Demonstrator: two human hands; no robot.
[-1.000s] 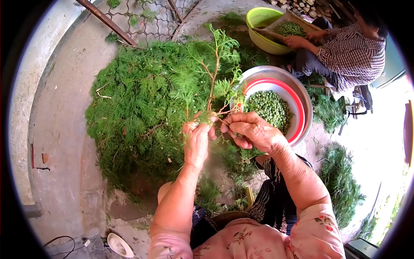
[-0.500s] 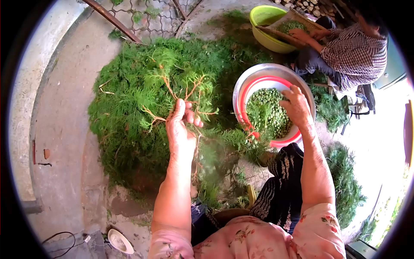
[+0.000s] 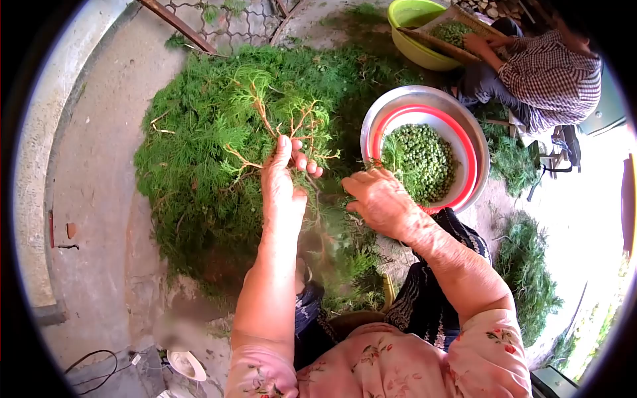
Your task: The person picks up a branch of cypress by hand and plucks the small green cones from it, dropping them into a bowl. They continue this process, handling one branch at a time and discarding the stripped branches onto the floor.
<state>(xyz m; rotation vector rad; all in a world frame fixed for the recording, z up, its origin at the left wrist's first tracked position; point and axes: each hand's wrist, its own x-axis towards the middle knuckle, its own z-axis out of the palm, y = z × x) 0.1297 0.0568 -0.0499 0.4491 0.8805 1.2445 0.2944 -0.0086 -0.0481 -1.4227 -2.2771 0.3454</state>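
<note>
My left hand point(image 3: 285, 172) is closed on a branched green twig point(image 3: 263, 114) with bare reddish stems, held over a large heap of feathery green branches point(image 3: 199, 179). To the right, my right hand point(image 3: 381, 199) is at the lower left edge of a red-rimmed bowl point(image 3: 472, 156), its fingers curled; what they hold, if anything, is hidden. Small round green pods point(image 3: 424, 159) fill much of the bowl, with a green sprig point(image 3: 393, 154) lying on their left side. The bowl sits inside a wider metal basin point(image 3: 483, 126).
At the upper right a person in a checked shirt point(image 3: 551, 79) sits with hands at a woven tray point(image 3: 434, 41) of green pods, over a yellow-green tub point(image 3: 405, 16). More branches point(image 3: 527, 272) lie at right. A white hat-like object point(image 3: 186, 365) is at the lower left.
My right hand has moved left and down from above the pods to the bowl's lower left edge. My left hand still holds the twig, slightly higher and further right.
</note>
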